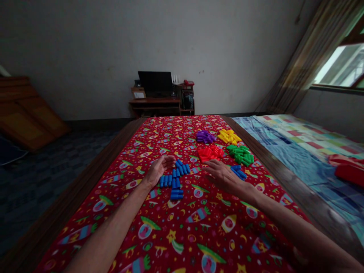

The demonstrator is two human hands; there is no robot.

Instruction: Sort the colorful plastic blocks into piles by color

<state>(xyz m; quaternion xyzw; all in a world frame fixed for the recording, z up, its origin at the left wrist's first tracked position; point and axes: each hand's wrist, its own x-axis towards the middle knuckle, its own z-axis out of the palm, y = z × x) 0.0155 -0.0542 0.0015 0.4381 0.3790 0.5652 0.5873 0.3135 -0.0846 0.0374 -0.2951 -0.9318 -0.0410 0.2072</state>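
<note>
Several small blue plastic pieces [176,183], like short tubes, lie in rows near the middle of the red patterned cloth. My left hand [159,169] rests on its edge just left of them, fingers apart from the palm and nothing in it. Over the cloth to the right, my right hand [222,173] hovers palm down with its fingers stretched out; no piece shows in it. A few more blue pieces [239,172] lie just beyond its wrist. Red pieces [210,153] are heaped right behind the right hand's fingers.
Piles of purple pieces [205,137], yellow pieces [229,136] and green pieces [240,155] lie toward the far right of the cloth [176,235]. A bed [298,151] stands along the right side. Against the wall is a desk with a monitor [156,83].
</note>
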